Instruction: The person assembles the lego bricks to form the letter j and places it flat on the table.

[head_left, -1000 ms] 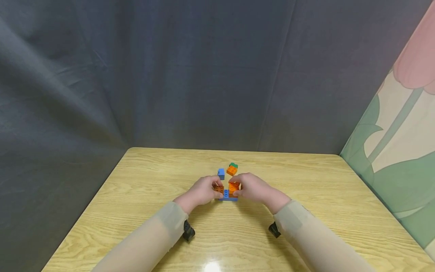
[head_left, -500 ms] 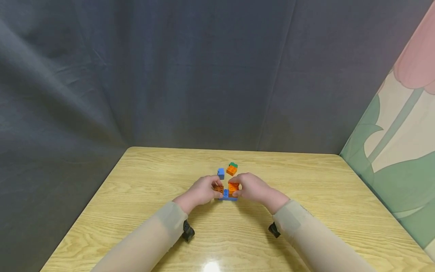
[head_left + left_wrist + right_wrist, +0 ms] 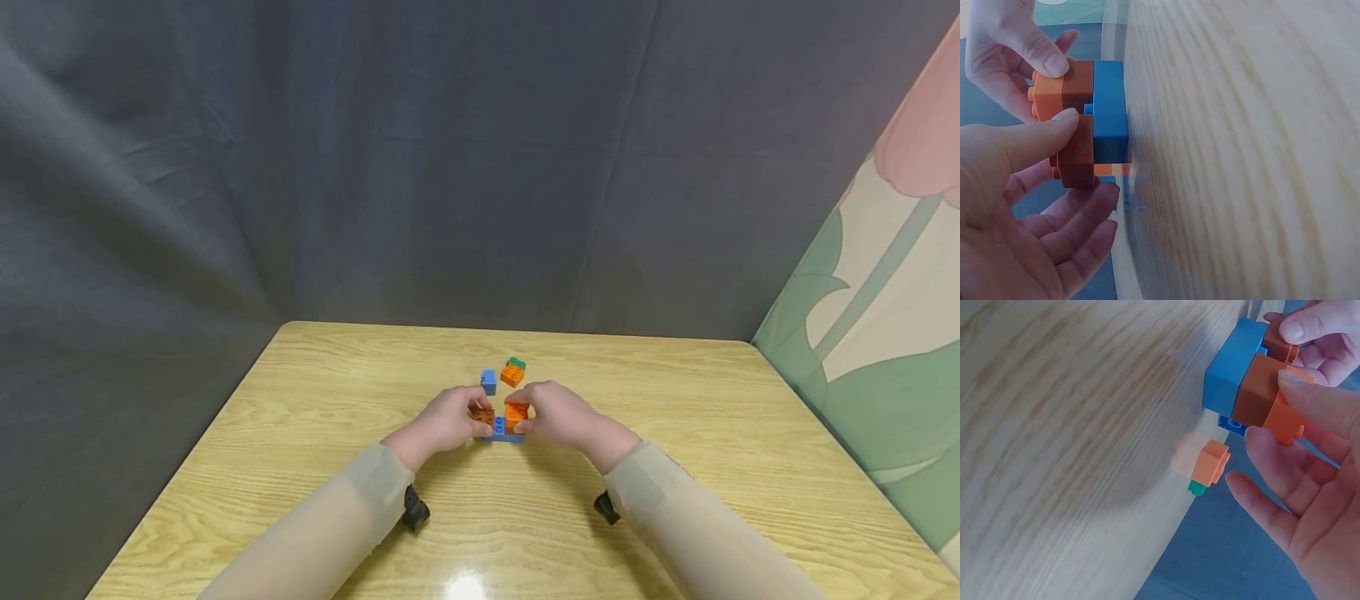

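A long blue building brick (image 3: 1110, 112) lies on the table between both hands. My left hand (image 3: 448, 419) pinches a brown brick (image 3: 1077, 150) at the blue brick's left end, thumb on the near side; its other fingers are spread in the left wrist view. On the right end sits a second brown brick (image 3: 1257, 390) topped by an orange brick (image 3: 1283, 419). My right hand (image 3: 561, 414) grips this orange and brown stack between thumb and fingers. Blue studs show between the two sides in the head view.
Behind the hands lie a loose blue brick (image 3: 489, 382), tipped on its side, and another orange brick (image 3: 512, 375) with a green brick (image 3: 516, 363) at its back. The wooden table (image 3: 300, 400) ends at a dark curtain (image 3: 450, 208).
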Demonstrator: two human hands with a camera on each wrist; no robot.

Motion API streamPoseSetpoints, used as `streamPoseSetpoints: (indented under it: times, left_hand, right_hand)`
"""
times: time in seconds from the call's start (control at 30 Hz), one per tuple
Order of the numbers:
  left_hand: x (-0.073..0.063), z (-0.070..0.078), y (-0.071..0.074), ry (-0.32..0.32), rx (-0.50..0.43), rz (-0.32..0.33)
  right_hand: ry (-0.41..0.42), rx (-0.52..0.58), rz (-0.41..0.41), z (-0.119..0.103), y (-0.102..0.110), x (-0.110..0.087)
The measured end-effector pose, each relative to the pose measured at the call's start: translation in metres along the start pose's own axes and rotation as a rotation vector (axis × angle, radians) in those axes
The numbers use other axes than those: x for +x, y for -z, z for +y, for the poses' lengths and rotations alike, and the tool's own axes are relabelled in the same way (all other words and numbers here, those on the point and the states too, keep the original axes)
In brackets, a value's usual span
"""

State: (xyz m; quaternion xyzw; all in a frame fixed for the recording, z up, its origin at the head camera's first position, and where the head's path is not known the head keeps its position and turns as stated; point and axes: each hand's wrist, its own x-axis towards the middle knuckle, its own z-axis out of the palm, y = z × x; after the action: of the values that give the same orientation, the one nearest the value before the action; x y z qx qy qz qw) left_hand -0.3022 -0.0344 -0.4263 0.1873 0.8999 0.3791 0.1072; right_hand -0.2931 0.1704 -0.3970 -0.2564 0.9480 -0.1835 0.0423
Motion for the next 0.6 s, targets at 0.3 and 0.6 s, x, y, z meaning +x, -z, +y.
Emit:
streamPoseSetpoints:
  times: [0.3,0.6]
  left_hand:
    - [-0.001,0.000,0.000,-0.018,-0.005,0.001]
    - [-0.001,-0.001,0.001,-0.028,0.003,0.003]
  right_hand:
    - [0.002,-0.067,-0.018,-0.004,0.002,0.000]
    - [0.010,-0.012,-0.095,-0.001,0.014,0.012]
